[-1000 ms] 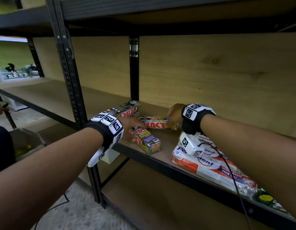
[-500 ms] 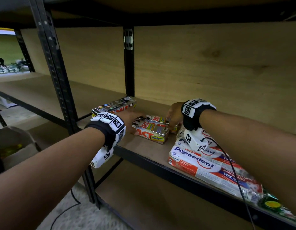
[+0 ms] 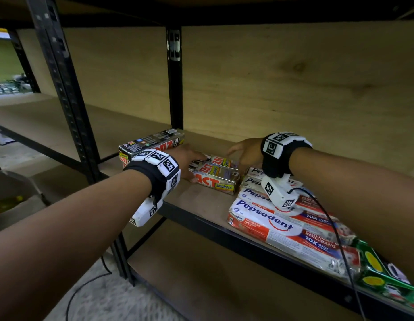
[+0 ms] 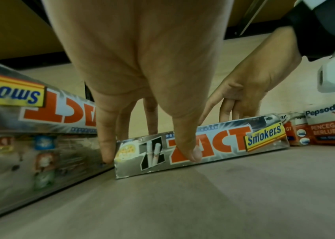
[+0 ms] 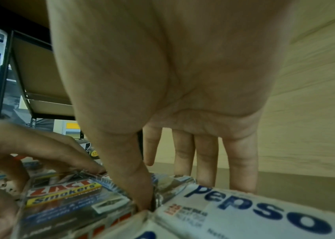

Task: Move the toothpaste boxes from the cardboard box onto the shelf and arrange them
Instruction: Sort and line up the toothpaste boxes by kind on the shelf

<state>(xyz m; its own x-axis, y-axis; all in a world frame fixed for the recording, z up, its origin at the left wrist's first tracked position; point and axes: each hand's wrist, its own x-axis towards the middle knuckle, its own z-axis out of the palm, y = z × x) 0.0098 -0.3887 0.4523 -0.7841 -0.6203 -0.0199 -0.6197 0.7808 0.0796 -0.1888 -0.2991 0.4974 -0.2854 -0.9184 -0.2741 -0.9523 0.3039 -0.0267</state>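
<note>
Two silver-and-orange Zact toothpaste boxes (image 3: 213,181) lie side by side on the wooden shelf (image 3: 196,205), their right ends against the Pepsodent boxes (image 3: 271,221). My left hand (image 3: 189,156) grips their left part: in the left wrist view its thumb (image 4: 191,155) presses the front Zact box (image 4: 224,140) and the fingers reach down behind. My right hand (image 3: 244,151) holds the right end. Its thumb (image 5: 142,194) sits in the gap between the Zact boxes (image 5: 64,192) and a Pepsodent box (image 5: 265,210), with its fingers behind.
A second stack of Zact boxes (image 3: 152,144) lies further left by the black upright (image 3: 62,89). Green packs (image 3: 375,274) sit at the far right. An open box (image 3: 15,193) stands on the floor to the left. Bare board runs behind and in front of the boxes.
The two Zact boxes lay apart at different angles a second ago; my hands have brought them together, parallel and against the Pepsodent boxes. The view has moved closer.
</note>
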